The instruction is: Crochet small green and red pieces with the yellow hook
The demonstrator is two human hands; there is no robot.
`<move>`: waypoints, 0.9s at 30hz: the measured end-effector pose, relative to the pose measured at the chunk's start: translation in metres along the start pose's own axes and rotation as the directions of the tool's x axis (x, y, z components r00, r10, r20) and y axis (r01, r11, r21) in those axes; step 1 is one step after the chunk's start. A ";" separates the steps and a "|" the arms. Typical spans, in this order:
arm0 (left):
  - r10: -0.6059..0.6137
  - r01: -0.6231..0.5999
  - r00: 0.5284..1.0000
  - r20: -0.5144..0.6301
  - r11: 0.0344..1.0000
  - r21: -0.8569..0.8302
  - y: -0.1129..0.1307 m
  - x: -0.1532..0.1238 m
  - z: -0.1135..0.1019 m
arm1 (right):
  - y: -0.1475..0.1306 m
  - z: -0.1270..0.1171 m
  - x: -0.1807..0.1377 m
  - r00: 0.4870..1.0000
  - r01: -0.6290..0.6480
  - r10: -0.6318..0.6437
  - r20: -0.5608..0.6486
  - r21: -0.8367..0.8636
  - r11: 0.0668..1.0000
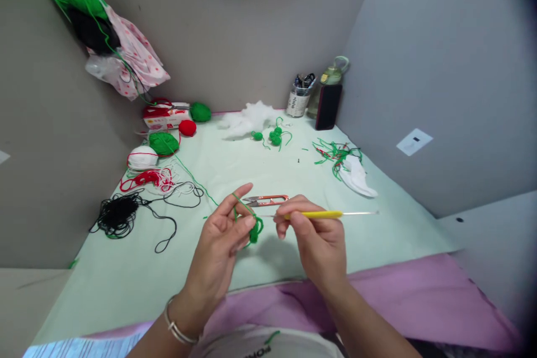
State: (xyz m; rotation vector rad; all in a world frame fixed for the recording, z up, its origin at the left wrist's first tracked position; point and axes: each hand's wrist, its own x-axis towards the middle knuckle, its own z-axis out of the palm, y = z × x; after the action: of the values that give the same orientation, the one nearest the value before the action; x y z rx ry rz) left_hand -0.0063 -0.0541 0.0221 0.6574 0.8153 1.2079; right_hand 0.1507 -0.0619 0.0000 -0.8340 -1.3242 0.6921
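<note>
My left hand pinches a small green crochet piece between thumb and fingers, with green yarn looped over the raised index finger. From that finger the strand runs back left to a green yarn ball. In my right hand is a crochet hook with a yellow handle, held like a pen. Its thin metal tip points left and reaches the green piece; whether it sits inside a loop is too small to tell. Just behind both hands lie orange thread snips on the pale green cloth.
Black cord, red yarn and a white yarn ball lie at the left. White stuffing and small green crocheted pieces are at the back. Yarn scraps, a phone and a pen cup stand or lie right.
</note>
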 end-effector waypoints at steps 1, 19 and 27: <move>0.038 -0.038 0.999 -0.026 0.999 0.021 -0.002 -0.001 0.002 | 0.001 0.002 -0.001 1.000 0.027 -0.027 0.008 -0.041 0.999; 0.000 0.001 1.000 -0.010 0.996 0.091 -0.007 -0.003 0.001 | -0.001 0.009 0.001 0.990 0.126 -0.119 0.074 -0.105 0.986; -0.117 0.120 0.992 0.043 0.990 -0.073 -0.005 0.004 -0.007 | -0.005 -0.003 0.003 0.983 0.179 -0.171 0.062 -0.160 0.971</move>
State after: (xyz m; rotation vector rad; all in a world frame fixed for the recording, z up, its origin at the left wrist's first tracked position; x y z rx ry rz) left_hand -0.0085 -0.0517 0.0136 0.5610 0.7624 1.1101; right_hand 0.1542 -0.0623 0.0054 -0.8246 -1.4936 0.4699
